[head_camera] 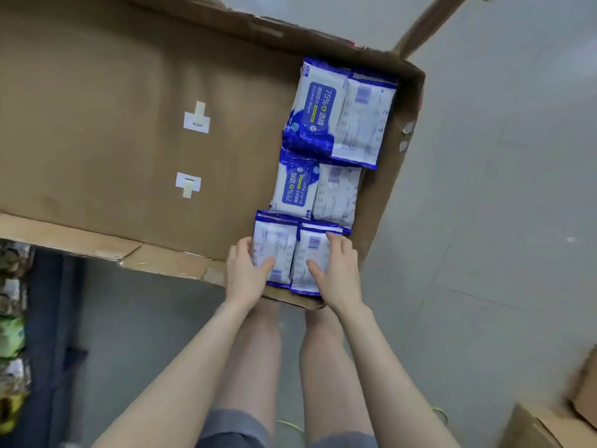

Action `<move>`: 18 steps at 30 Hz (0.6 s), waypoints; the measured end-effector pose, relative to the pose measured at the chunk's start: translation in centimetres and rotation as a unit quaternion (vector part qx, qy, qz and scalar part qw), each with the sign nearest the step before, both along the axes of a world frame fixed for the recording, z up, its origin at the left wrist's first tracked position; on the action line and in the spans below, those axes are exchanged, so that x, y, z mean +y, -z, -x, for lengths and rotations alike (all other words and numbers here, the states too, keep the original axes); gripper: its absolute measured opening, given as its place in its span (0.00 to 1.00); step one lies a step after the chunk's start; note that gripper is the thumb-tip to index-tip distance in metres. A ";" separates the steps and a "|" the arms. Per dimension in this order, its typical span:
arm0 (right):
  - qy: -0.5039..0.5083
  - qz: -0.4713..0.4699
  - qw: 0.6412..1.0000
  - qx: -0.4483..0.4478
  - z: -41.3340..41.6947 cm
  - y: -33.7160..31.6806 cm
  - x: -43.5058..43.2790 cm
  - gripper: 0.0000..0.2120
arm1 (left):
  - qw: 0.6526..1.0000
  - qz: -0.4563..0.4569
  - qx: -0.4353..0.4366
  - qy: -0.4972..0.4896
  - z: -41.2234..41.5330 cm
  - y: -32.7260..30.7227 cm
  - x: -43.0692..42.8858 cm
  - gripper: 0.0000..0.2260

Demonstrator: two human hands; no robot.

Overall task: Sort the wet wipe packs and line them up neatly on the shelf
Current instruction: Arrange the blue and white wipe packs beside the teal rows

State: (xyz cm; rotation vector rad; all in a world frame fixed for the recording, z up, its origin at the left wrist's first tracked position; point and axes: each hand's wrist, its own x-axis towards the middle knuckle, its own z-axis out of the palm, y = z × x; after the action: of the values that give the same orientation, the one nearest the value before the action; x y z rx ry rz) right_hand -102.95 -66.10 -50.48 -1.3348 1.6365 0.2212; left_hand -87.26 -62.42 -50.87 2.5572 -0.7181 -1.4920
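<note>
Several blue-and-white wet wipe packs lie in three rows of two at the right end of a large flat cardboard surface (129, 130). The far row holds a pack face up (313, 108) beside one face down (363, 118). The middle row repeats that, face up (294, 189) and face down (337, 192). In the nearest row both packs lie face down. My left hand (245, 270) grips the left near pack (274, 244), thumb on top. My right hand (336, 270) holds the right near pack (310, 250), fingers over its top edge.
The cardboard's raised right wall (400, 150) stands beside the packs. Two white stickers (196, 119) mark its bare middle. Grey floor (500, 221) spreads to the right. More cardboard boxes (555, 415) sit at the lower right. Colourful packaged goods (13, 318) line the left edge.
</note>
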 end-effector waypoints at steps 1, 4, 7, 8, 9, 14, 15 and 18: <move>-0.010 0.010 1.000 0.010 0.0 0.5 0.0 0.31 | 1.000 0.002 -0.006 -0.006 0.2 0.4 0.2 0.23; -0.037 0.042 0.998 0.039 0.1 2.4 0.5 0.34 | 0.999 0.015 -0.045 -0.018 0.8 2.4 0.9 0.24; -0.034 0.084 0.995 0.051 0.1 3.6 0.9 0.34 | 0.995 0.042 -0.079 -0.035 1.4 3.5 1.6 0.24; -0.032 0.100 0.993 0.056 0.1 3.8 1.0 0.34 | 0.994 0.053 -0.085 -0.041 1.5 3.7 1.9 0.23; -0.031 0.114 0.991 0.063 0.0 4.0 1.0 0.35 | 0.993 0.061 -0.091 -0.046 1.6 3.8 1.9 0.22; -0.025 0.110 0.992 0.056 -0.2 4.3 1.3 0.38 | 0.993 0.055 -0.085 -0.052 1.3 4.2 2.3 0.19; -0.019 0.104 0.993 0.049 -0.2 4.3 1.3 0.38 | 0.995 0.052 -0.072 -0.049 1.1 4.2 2.3 0.19; 0.011 0.089 0.995 0.036 -0.2 4.0 1.1 0.37 | 0.997 0.061 -0.035 -0.032 0.4 4.1 2.3 0.16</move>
State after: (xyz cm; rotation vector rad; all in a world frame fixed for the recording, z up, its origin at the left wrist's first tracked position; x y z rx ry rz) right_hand -102.71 -65.03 -54.51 -1.4557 1.7646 0.1124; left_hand -87.66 -60.10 -54.94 2.5277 -0.7060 -1.3030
